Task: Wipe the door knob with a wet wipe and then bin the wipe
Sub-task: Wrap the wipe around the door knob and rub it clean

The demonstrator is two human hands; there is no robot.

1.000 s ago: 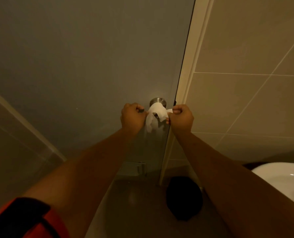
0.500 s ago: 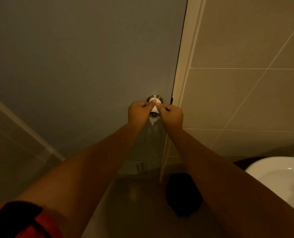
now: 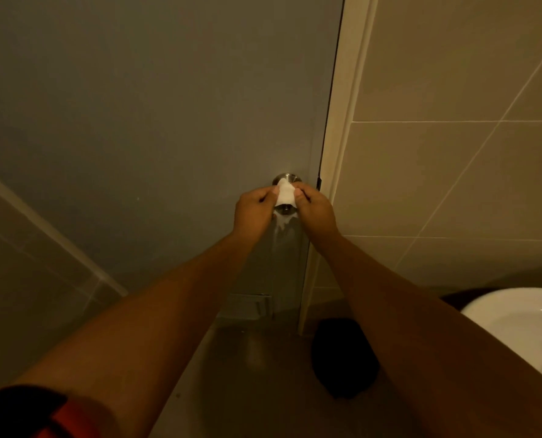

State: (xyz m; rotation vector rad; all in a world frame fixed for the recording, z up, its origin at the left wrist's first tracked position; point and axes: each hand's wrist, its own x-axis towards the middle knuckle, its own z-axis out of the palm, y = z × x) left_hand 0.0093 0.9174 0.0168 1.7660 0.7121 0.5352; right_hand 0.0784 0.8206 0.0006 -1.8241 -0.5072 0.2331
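Note:
A round metal door knob (image 3: pixel 284 210) sticks out of the grey door (image 3: pixel 155 121) near its right edge. A white wet wipe (image 3: pixel 284 194) is draped over the top of the knob and covers most of it. My left hand (image 3: pixel 253 213) pinches the wipe's left side, and my right hand (image 3: pixel 314 207) pinches its right side. Both hands are pressed close against the knob, one on each side. Only the knob's back plate and its lower tip show around the wipe.
A cream door frame (image 3: pixel 342 153) and a tiled wall (image 3: pixel 453 172) stand to the right. On the floor below the frame is a black bin (image 3: pixel 342 355). A white basin (image 3: pixel 516 324) sits at the lower right. Another tiled wall (image 3: pixel 26 263) runs along the left.
The wipe was stretched wide between my hands below the knob a second ago. My hands have since come together and up, and the wipe now lies over the knob.

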